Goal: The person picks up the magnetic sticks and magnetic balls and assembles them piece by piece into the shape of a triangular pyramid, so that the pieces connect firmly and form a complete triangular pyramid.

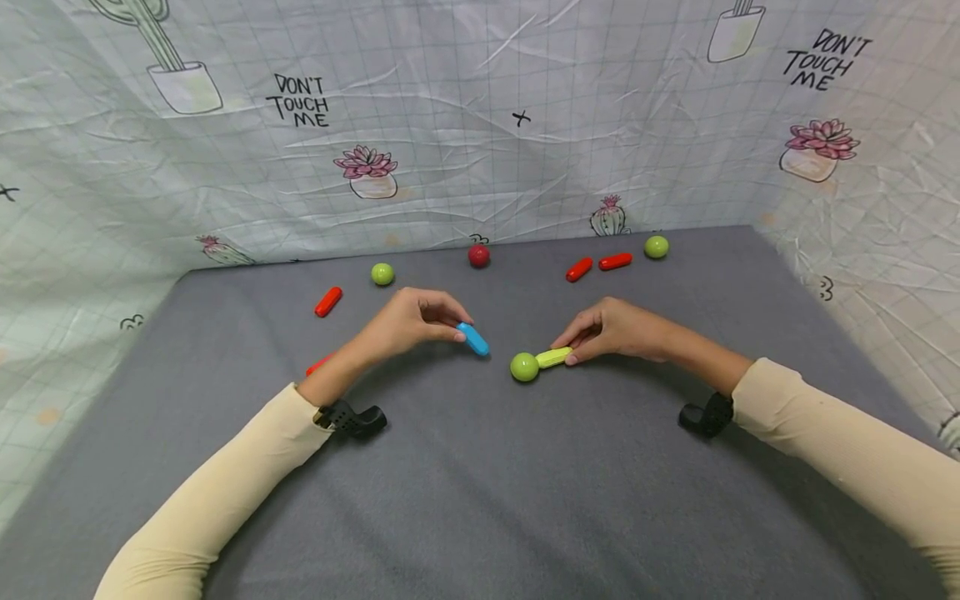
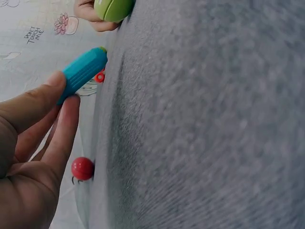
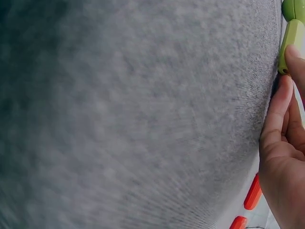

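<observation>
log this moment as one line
left hand: pinches blue stick | right hand: pinches lime stick, end against nearest green ball | blue stick: apart from ball | red ball: near far edge

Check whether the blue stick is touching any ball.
No, grey cloth separates the blue stick from the nearest green ball in the head view.

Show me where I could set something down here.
The grey surface is barest nearest the camera, between left sleeve and right sleeve. Another patch lies between left sleeve and the left edge. Crowded: the middle, where left grip holds a blue stick and right grip a yellow-green stick beside a green ball.
</observation>
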